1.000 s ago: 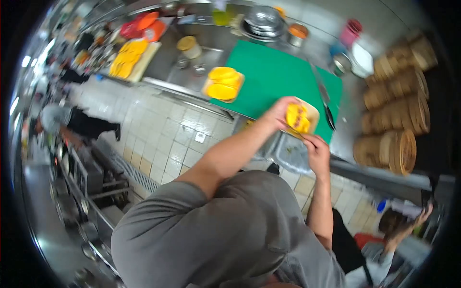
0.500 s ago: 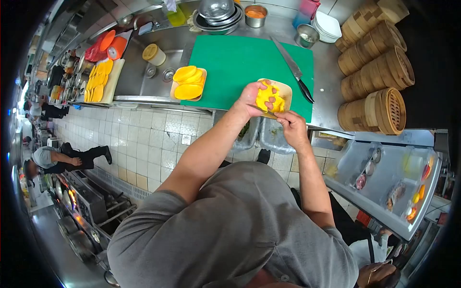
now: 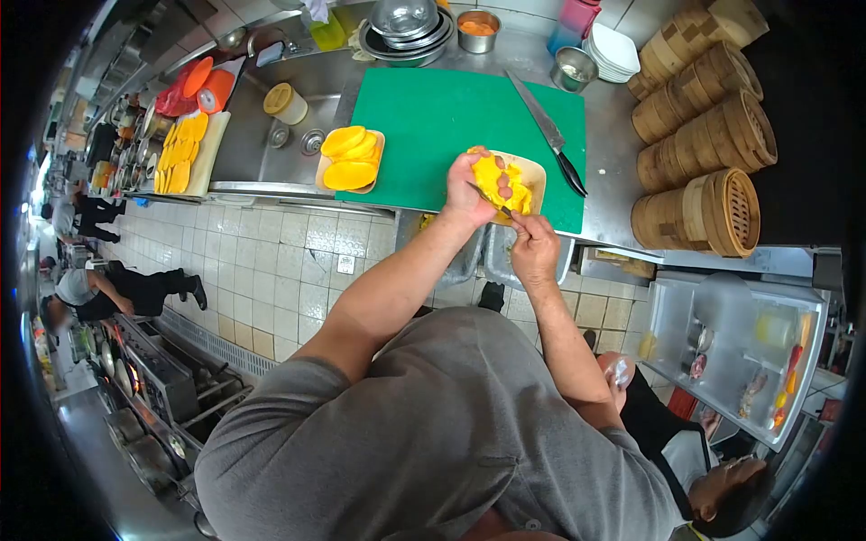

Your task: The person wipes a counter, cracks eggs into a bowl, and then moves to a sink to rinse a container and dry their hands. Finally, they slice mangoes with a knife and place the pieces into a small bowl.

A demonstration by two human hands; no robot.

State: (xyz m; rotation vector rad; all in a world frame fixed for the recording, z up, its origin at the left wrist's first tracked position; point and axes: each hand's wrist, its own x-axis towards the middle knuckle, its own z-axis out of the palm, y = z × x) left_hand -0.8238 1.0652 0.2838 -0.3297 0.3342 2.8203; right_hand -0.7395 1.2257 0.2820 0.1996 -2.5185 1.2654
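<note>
- Left hand (image 3: 467, 187) is clenched around a mango piece (image 3: 496, 173). Its fingers curl over the top of the fruit and press into it.
- From my screen, the mango piece is bright yellow, glossy and lumpy, with soft, wet-looking flesh. I cannot tell whether any skin is on it.
- It sits in the left hand directly over a shallow oval tray (image 3: 536, 171) of pale wood, touching or just above it. The tray lies at the near edge of a flat green cutting board (image 3: 433, 104).
- The right hand (image 3: 534, 245) is on the near side of the fruit, just off the edge of the table (image 3: 618, 171). It is pinched shut on a small knife (image 3: 487, 200).
- The thin dark blade slants up towards the left hand and lies against the near side of the mango piece.
- A second wooden tray (image 3: 325, 171) holds smooth, rounded mango slices (image 3: 350, 155). It straddles the left edge of the cutting board, well apart from both hands.
- A long kitchen knife (image 3: 550, 135) with a dark handle lies diagonally on the board, just right of the tray under the fruit.
- Round woven bamboo steamers (image 3: 704, 135) are stacked on their sides at the right of the steel table.
- A steel sink (image 3: 262, 149) is set in the table left of the board, and nested metal bowls (image 3: 406, 20) stand at the far edge.
</note>
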